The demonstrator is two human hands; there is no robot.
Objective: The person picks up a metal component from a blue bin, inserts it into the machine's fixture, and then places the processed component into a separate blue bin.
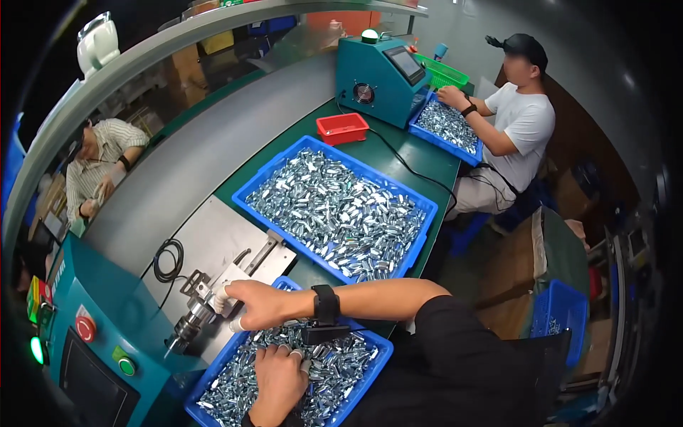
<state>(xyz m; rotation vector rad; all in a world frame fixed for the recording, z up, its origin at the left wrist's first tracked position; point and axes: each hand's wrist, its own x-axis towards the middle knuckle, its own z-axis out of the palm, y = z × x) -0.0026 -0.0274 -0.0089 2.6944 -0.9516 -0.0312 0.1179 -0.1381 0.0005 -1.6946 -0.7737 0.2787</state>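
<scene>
My left hand lies in the near blue bin, its fingers bent down among small shiny metal pieces. Covers wrap some of its fingertips, and what they pinch is hidden. My right hand, with a dark watch on the wrist, reaches across the bin to a metal clamping fixture. Its white-covered fingers curl against the fixture's near side, and whatever is between them cannot be made out. Beside the fixture, a drill-like chuck sticks out of the teal machine.
A larger blue tray of the same pieces stands behind the near bin. Beyond it are a red box, a black cable and another teal machine. A co-worker handles pieces at the right; another person sits at left.
</scene>
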